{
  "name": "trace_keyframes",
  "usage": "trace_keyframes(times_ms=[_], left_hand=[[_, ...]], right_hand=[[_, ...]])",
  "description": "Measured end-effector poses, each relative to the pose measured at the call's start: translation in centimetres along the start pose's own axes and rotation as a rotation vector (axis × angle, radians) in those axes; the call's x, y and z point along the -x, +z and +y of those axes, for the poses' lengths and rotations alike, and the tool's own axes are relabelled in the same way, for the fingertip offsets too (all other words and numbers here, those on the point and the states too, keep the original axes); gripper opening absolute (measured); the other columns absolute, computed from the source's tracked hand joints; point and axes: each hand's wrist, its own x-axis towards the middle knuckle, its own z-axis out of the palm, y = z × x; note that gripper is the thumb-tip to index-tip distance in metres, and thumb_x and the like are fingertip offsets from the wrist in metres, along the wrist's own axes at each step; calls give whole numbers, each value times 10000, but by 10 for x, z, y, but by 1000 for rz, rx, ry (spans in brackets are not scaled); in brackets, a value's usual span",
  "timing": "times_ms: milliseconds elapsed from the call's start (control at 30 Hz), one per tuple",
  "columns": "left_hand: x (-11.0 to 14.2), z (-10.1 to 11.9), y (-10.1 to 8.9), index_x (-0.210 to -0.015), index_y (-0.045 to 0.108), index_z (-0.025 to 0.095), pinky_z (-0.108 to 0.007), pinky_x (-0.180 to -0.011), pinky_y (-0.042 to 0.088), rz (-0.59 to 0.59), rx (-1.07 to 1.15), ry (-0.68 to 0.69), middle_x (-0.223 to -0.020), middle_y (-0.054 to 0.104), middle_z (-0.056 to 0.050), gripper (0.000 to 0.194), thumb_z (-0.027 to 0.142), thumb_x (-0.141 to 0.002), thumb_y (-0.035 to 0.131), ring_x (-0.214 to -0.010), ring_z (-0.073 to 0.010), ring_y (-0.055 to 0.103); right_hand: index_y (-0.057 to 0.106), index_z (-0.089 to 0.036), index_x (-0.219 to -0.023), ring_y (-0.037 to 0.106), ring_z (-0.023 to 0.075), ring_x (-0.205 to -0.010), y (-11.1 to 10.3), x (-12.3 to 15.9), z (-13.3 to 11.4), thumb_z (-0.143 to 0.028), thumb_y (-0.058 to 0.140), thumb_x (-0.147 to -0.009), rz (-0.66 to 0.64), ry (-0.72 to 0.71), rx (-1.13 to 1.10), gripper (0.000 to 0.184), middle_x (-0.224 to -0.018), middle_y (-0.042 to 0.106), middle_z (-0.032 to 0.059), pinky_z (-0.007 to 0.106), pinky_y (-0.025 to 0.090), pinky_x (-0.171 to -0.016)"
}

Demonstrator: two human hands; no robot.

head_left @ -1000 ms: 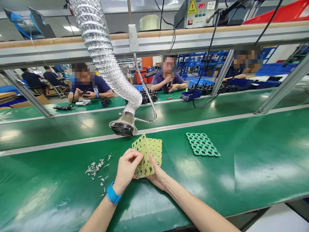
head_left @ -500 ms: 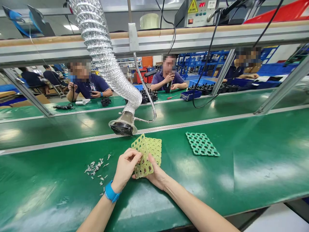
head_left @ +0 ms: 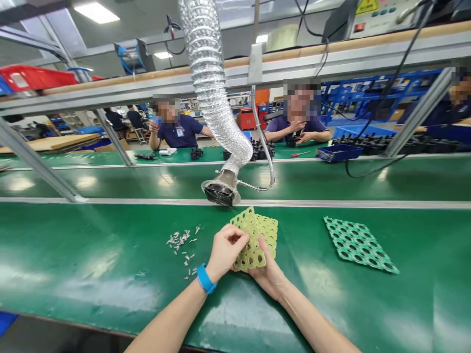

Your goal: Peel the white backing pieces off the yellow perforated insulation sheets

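A yellow-green perforated board panel (head_left: 247, 219) is held tilted up over the bench, rows of round holes across it. My right hand (head_left: 271, 275) grips it from the right and below, thumb along its edge. My left hand (head_left: 228, 249) is closed in a pinch against the panel's face; whatever sits between those fingertips is hidden. A second yellow-green panel (head_left: 271, 229) shows just behind the held one. Left of my hands lies a loose scatter of small pale-grey parts (head_left: 180, 239). Farther right, a green circuit board panel (head_left: 358, 243) with round holes lies flat.
A foil fume duct (head_left: 221, 113) with a black-grilled mouth (head_left: 220, 194) hangs just beyond my hands. Metal posts (head_left: 114, 137) carry a shelf above the green bench (head_left: 103, 245). Co-workers sit across it, near a blue bin (head_left: 338, 152) and black parts (head_left: 196, 153).
The view has swung left, so the whole scene sits farther right in the picture. Both hands keep the same hold at the panel, with only slight finger movement.
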Motion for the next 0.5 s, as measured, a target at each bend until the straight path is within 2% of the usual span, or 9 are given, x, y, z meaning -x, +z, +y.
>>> trace_keyframes(times_ms=[133, 233, 300, 400, 500], left_hand=[[4, 2, 4, -631, 634, 164, -236, -586, 416, 29, -40, 31, -692, 562, -14, 172, 244, -783, 621, -651, -127, 534], [4, 4, 5, -644, 639, 163, -232, -573, 422, 31, -51, 21, -701, 561, -14, 163, 239, -787, 617, -640, -124, 536], [1, 9, 0, -718, 672, 161, -232, -577, 438, 2, -58, 5, -753, 586, -21, 123, 247, -791, 626, -635, -118, 546], [-5, 18, -26, -877, 715, 180, -243, -624, 464, -59, -143, 53, -866, 635, -35, 149, 287, -832, 620, -669, -121, 576], [-4, 21, -72, -780, 718, 188, -266, -699, 454, -73, -355, 123, -831, 659, -42, 206, 298, -882, 576, -774, -158, 604]], right_hand=[[654, -245, -1190, 588, 277, -1135, 2, 3, -1, -644, 626, -792, 4, 11, -8, 564, -1174, 690, 85, 473, 471, -942], [674, -247, -1145, 582, 276, -1158, 3, 4, -2, -642, 650, -772, 50, 22, -23, 544, -1175, 695, 75, 469, 449, -980], [676, -257, -1134, 586, 278, -1159, 3, 4, -4, -638, 663, -763, 72, 17, -26, 532, -1174, 697, 67, 482, 434, -999], [659, -240, -1167, 616, 305, -1116, 5, 6, -7, -651, 632, -781, 52, 5, 4, 565, -1192, 687, 100, 533, 422, -998], [638, -188, -1203, 644, 336, -1059, 7, 8, -10, -684, 581, -797, 15, 10, 33, 643, -1211, 668, 158, 566, 432, -968]])
